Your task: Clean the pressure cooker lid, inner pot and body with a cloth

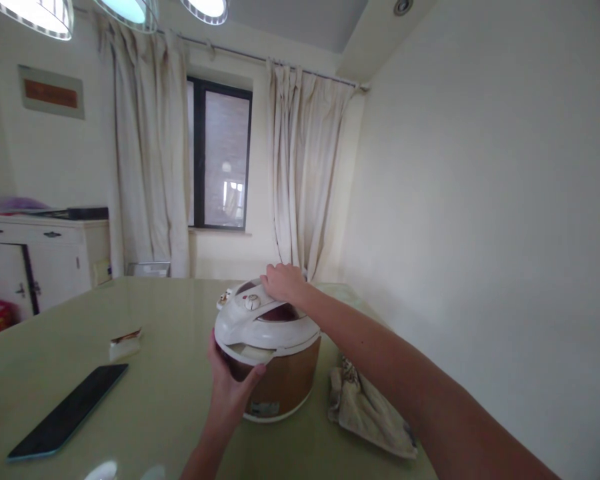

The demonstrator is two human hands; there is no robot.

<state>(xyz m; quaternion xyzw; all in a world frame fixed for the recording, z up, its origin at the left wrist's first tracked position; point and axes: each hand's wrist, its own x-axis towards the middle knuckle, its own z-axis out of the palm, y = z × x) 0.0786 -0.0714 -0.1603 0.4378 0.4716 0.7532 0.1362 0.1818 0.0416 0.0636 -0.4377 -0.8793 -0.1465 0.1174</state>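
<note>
A round electric cooker with a brown body (pixel 293 375) and a white lid (pixel 240 328) stands upright on the table. A small dial sits on top of the lid, and the lid has dark red see-through parts. My left hand (pixel 230 383) clasps the cooker's near left side just under the lid, thumb in front and fingers around the side. Reaching across the top, my right hand (pixel 284 283) is closed over the lid's raised handle at the far side; its fingertips are partly hidden. The lid sits on the body.
A crumpled beige cloth (pixel 370 417) lies right of the cooker, under my right forearm. On the left of the glossy green table (pixel 175 393) are a dark tablet-like slab (pixel 73 410) and a small white packet (pixel 125 347). A white cabinet (pixel 55 260) stands beyond.
</note>
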